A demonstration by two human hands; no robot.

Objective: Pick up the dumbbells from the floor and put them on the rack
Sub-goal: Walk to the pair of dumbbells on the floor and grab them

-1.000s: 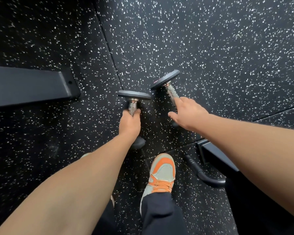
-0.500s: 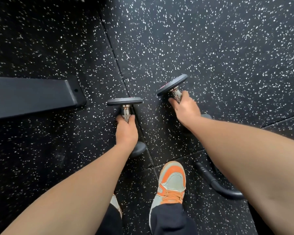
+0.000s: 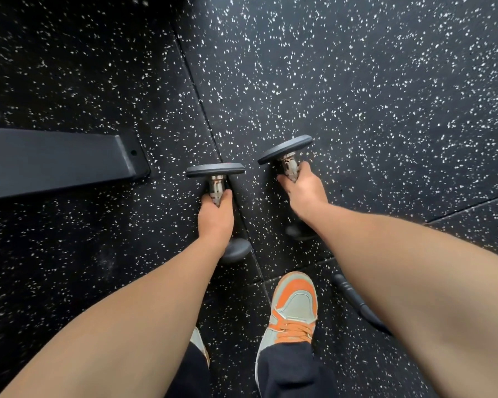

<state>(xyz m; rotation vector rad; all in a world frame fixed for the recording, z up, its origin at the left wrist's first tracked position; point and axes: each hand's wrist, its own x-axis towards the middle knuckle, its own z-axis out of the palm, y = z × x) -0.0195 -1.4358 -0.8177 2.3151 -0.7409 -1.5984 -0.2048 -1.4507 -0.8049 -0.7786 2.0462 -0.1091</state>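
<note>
Two small black dumbbells with chrome handles are in the head view, over the speckled black floor. My left hand [image 3: 215,215] is closed around the handle of the left dumbbell [image 3: 215,170], whose far disc faces away and whose near end shows under my wrist. My right hand [image 3: 305,189] is wrapped around the handle of the right dumbbell [image 3: 285,149], tilted up to the right; its near end peeks out below my forearm. No rack shelf is visible.
A flat black metal foot bar [image 3: 58,160] lies on the floor at the left, close to the left dumbbell. A curved black tube [image 3: 354,301] sits at the lower right. My orange and grey shoe [image 3: 293,305] stands below the dumbbells.
My right hand went from lying open on the right dumbbell to gripping its handle. Both dumbbells have shifted slightly in view, the right one away from the left.
</note>
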